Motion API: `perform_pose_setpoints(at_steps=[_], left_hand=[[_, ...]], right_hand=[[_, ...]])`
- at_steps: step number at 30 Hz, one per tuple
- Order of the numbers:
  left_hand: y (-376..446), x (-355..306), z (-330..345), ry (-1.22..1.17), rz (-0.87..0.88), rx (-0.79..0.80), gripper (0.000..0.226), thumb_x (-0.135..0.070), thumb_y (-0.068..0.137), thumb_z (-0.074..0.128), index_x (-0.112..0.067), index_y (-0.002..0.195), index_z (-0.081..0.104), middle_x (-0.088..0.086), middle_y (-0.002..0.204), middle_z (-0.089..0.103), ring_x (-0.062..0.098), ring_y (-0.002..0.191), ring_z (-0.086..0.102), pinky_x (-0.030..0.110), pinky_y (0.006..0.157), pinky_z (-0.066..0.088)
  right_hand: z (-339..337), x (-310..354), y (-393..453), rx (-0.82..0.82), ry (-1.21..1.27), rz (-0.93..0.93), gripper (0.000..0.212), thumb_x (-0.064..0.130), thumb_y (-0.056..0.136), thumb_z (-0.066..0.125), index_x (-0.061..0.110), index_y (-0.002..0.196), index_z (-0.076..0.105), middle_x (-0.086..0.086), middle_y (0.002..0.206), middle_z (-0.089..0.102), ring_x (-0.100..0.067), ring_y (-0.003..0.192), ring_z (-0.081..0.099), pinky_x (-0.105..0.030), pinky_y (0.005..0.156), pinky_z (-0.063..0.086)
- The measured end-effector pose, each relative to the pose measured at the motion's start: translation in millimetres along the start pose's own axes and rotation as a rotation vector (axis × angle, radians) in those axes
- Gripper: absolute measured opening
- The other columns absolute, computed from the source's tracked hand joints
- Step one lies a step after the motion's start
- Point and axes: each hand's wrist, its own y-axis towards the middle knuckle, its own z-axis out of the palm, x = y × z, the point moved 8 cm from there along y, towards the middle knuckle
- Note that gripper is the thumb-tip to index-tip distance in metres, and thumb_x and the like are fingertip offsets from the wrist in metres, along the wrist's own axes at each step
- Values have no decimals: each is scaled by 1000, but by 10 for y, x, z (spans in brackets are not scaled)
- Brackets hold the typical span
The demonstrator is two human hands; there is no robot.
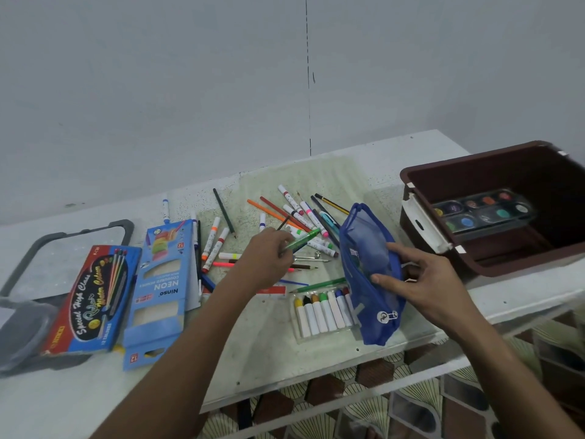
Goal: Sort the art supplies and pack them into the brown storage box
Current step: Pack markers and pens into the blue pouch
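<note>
My left hand point(267, 255) pinches a green marker point(300, 240) over the pile of markers and pencils point(294, 217). My right hand point(421, 280) holds the blue pouch point(367, 264), with my fingers curled on its open side. The pouch stands on its edge on the surface point(269, 343).

The surface is white with little dark specks. A pale see-through mat point(316, 175) lies on it, under the pile. A pack of crayons point(323, 312) lies just beside the pouch, touching it. On my left lie a blue neon pencil box point(164, 293) and a red and blue watercolor pencil box point(91, 299). Past them is a gray lid point(79, 236) with a see-through middle.

The brown storage box point(493, 191) sits on the far right of the surface. It is open, and a paint set point(484, 210) is inside it.

Behind the surface is a plain gray wall point(190, 90) with a thin dark line running down it. Below the surface edge I see a patterned floor point(395, 407).
</note>
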Motion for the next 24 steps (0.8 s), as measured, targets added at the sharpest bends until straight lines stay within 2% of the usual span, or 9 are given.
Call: perform_pose_setpoints(at_steps=[4, 8, 11, 14, 17, 19, 22, 24], left_hand=[[73, -185, 179, 90, 76, 90, 35, -14, 88, 57, -7, 122, 62, 10, 99, 53, 21, 89, 50, 28, 77, 40], [176, -172, 278, 192, 54, 175, 30, -24, 92, 59, -6, 116, 66, 11, 101, 52, 28, 97, 56, 26, 72, 37], [217, -118, 290, 213, 31, 209, 38, -26, 93, 59, -10, 128, 60, 12, 116, 54, 25, 105, 54, 25, 78, 37], [225, -81, 306, 249, 28, 219, 37, -25, 91, 61, -9, 125, 62, 15, 127, 55, 26, 111, 56, 29, 86, 42], [216, -59, 315, 253, 22, 218, 28, -24, 91, 61, -6, 113, 68, 10, 107, 58, 21, 94, 57, 24, 74, 38], [202, -81, 294, 227, 34, 198, 24, -24, 92, 60, -3, 101, 69, 6, 93, 50, 19, 87, 52, 24, 70, 36], [191, -160, 128, 141, 48, 100, 22, -25, 92, 60, -4, 88, 68, 6, 84, 45, 15, 72, 45, 23, 59, 31], [198, -193, 30, 109, 65, 51, 22, -27, 92, 62, -7, 85, 67, 6, 85, 45, 15, 72, 42, 26, 61, 30]], right_hand=[[5, 6, -11, -3, -5, 8, 70, 24, 66, 84, 16, 130, 56, 1, 105, 68, -2, 85, 64, -13, 67, 54], [-13, 5, -17, -7, -23, 15, 71, 26, 65, 84, 16, 130, 57, 3, 104, 67, -4, 87, 63, -16, 67, 55], [-16, 12, -23, -7, -26, 20, 71, 25, 65, 85, 16, 130, 57, 7, 100, 66, -3, 86, 63, -12, 65, 53], [-12, 22, -30, -9, -9, 21, 71, 21, 65, 85, 14, 129, 57, 12, 96, 64, -1, 82, 62, -9, 62, 50], [-1, 13, -22, -2, 6, 21, 72, 20, 64, 85, 14, 129, 57, 15, 95, 63, 2, 78, 63, -8, 62, 50], [9, 8, -8, 4, 17, 24, 73, 21, 63, 86, 14, 130, 57, 14, 95, 65, 6, 77, 64, -8, 62, 50], [38, 14, 16, 15, 33, 27, 75, 21, 61, 87, 13, 130, 57, 10, 98, 67, 9, 76, 63, -8, 61, 49], [61, 15, 32, 19, 45, 26, 78, 23, 59, 87, 14, 130, 57, 8, 98, 68, 5, 77, 65, -11, 62, 51]])
